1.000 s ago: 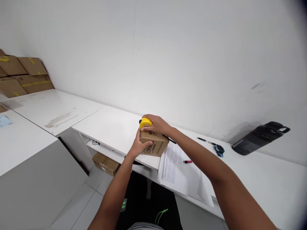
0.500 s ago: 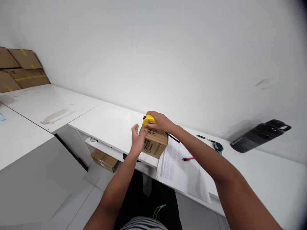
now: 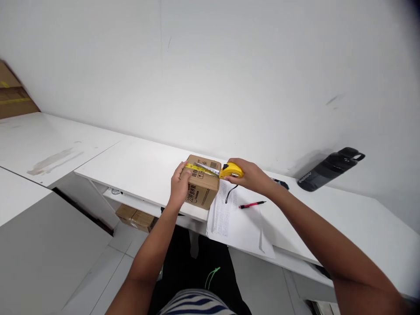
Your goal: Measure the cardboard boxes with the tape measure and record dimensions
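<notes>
A small brown cardboard box (image 3: pixel 204 195) with dark printing stands at the front edge of the white desk. Across its top runs the drawn-out yellow blade (image 3: pixel 200 168) of a tape measure. My right hand (image 3: pixel 251 175) grips the yellow tape measure (image 3: pixel 233 170) by its case at the box's right edge. At the left edge, my left hand (image 3: pixel 180 186) is closed around the box's corner, thumb toward the front, with the blade's end at its index finger. Its other fingertips are hidden behind the box.
Printed sheets (image 3: pixel 226 223) lie right of the box under a red and black pen (image 3: pixel 252 204) and a black wrist strap (image 3: pixel 229 194). A dark bottle (image 3: pixel 328 170) stands by the wall, beside a partly hidden dark item (image 3: pixel 281 183). Another carton (image 3: pixel 136 218) sits below the desk.
My right hand has moved the tape measure right, from the box's left end to its right edge, drawing out the blade. My left hand now grips the box's left side. The view has shifted right.
</notes>
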### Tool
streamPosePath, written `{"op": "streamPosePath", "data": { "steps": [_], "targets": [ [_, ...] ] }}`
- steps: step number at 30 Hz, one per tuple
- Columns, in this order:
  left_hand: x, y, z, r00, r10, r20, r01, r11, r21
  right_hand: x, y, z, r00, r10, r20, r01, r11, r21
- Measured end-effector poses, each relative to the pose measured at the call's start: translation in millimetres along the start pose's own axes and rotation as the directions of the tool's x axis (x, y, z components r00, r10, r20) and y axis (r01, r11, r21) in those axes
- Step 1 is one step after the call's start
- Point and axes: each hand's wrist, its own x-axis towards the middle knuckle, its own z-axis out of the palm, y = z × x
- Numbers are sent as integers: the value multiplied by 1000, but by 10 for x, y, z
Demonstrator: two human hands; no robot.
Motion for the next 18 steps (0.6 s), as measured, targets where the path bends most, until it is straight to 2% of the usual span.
{"op": "streamPosePath", "data": {
  "steps": [6, 13, 16, 18],
  "targets": [
    [-36, -6, -8, 999, -39, -7, 39, 999, -20, 127, -58, 51, 998, -55, -36, 56, 998, 22],
    [6, 29, -19, 995, -96, 7, 96, 995, -28, 592, -453, 241, 973, -135, -188, 151, 986, 76],
    [-103, 23, 18, 996, -81, -27, 80, 996, -33, 801, -604, 288, 979, -81, -189, 89, 995, 35],
    [-328, 18, 63, 997, -79, -26, 77, 996, -49, 896, -660, 308, 985, -8, -172, 7, 1000, -7]
  ]
}}
